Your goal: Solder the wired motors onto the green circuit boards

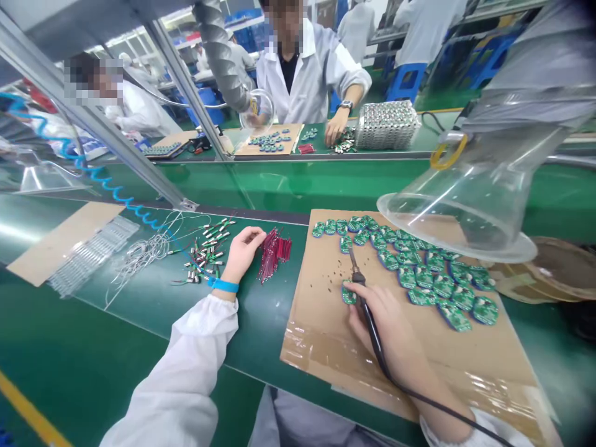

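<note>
On the green assembly surface, seen from my remote post, a stack of clear plastic strips lies on brown card, followed by a tangle of thin white wires and a scatter of small components with metal leads. The left hand rests beside them, its fingers loosely curled (whether they pinch anything small, I cannot tell), just left of a bundle of red pins. On a taped cardboard sheet, the right hand has its fingers wrapped around a black soldering iron, with a small green circuit board just under the fingertips and rows of similar boards beyond. My judgement of the risk: a slip of the hot tip could mark a nearby board or scorch the card, and the trailing cord could snag. A clear fume hood hangs at far right.
</note>
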`<state>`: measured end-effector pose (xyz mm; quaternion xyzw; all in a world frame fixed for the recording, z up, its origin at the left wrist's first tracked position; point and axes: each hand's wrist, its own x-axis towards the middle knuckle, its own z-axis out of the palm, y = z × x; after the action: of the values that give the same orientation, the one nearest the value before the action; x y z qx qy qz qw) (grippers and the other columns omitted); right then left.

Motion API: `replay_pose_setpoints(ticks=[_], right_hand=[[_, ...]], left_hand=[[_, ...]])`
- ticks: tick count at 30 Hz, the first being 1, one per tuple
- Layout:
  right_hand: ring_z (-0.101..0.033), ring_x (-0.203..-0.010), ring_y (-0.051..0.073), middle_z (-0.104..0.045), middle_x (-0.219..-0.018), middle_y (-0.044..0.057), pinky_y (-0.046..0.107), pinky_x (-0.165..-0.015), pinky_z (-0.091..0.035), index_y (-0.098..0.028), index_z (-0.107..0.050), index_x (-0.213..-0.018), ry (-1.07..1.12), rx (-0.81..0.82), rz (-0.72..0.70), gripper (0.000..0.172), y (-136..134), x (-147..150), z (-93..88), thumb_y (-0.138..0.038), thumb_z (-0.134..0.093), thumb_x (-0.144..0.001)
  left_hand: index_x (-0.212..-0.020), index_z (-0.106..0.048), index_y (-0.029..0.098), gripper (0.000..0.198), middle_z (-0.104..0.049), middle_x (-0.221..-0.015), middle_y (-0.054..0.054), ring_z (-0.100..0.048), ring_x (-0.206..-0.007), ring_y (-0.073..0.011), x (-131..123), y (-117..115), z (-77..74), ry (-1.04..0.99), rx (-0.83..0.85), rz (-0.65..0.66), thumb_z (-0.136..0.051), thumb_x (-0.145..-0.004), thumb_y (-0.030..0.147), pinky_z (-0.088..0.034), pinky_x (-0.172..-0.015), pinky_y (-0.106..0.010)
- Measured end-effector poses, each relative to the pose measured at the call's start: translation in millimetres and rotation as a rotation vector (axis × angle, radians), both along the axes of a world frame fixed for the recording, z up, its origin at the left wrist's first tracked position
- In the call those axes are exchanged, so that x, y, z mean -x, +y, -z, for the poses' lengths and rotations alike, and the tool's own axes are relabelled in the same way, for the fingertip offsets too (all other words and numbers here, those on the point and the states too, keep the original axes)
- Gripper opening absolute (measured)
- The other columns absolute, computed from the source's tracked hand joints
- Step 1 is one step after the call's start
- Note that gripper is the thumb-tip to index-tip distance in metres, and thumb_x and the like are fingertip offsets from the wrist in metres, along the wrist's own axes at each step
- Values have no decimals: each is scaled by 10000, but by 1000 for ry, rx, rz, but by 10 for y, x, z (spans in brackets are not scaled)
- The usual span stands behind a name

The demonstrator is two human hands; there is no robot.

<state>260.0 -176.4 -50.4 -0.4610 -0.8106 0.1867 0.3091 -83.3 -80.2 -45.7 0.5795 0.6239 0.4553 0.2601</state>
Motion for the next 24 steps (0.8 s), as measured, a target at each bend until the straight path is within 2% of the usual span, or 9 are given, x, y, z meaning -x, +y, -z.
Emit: replay_pose_setpoints(ticks=[5,9,16,20,22,24], right_hand=[[-615,-1009,297,-630,-1091,102,487,-904,-522,-239,-520,-1333,-41,-24,15,465,-27,31,-72,-91,-560,-894],[-619,-1046,289,-639,-1146,101,482,-924,-528,-261,-506,-1369,-24,-37,-3,447,-67,27,-133,-167,-579,-938],[-642,-1071,274,-648,-1213,105,467,-946,-534,-251,-529,-1326,168,-86,149,386,-90,-89,-37,-230,-590,-945],[-655,-1035,251,-653,-1191,95,431,-919,-552,-251,-545,-1314,181,-43,128,374,-102,-100,-48,-224,-585,-943],[-661,-1027,245,-661,-1162,91,422,-916,-555,-243,-545,-1319,178,-40,92,380,-95,-96,-56,-220,-583,-941],[-670,-1029,241,-665,-1166,92,414,-908,-561,-236,-543,-1314,193,-42,81,381,-86,-93,-51,-209,-583,-936]], left_hand=[[-896,-636,181,249,-664,-832,-21,-620,-763,-159,44,18,18,-54,-11,26,-660,-860,426,-516,-756,-281],[-891,-664,167,241,-686,-811,-31,-637,-751,-163,55,91,71,-79,-39,-2,-711,-816,391,-519,-741,-280],[-955,-745,147,304,-714,-783,-42,-647,-690,-168,100,142,159,-76,-75,-71,-730,-816,417,-522,-675,-283],[-963,-707,145,286,-685,-791,-29,-647,-716,-163,78,82,36,-61,-150,-126,-683,-871,415,-536,-720,-293],[-989,-654,164,264,-676,-842,-25,-654,-744,-152,-33,-11,-61,-57,-198,-127,-627,-921,417,-539,-730,-280],[-1044,-590,192,236,-665,-839,-8,-639,-691,-131,-243,-155,-142,-31,-202,-45,-542,-983,414,-523,-669,-254]])
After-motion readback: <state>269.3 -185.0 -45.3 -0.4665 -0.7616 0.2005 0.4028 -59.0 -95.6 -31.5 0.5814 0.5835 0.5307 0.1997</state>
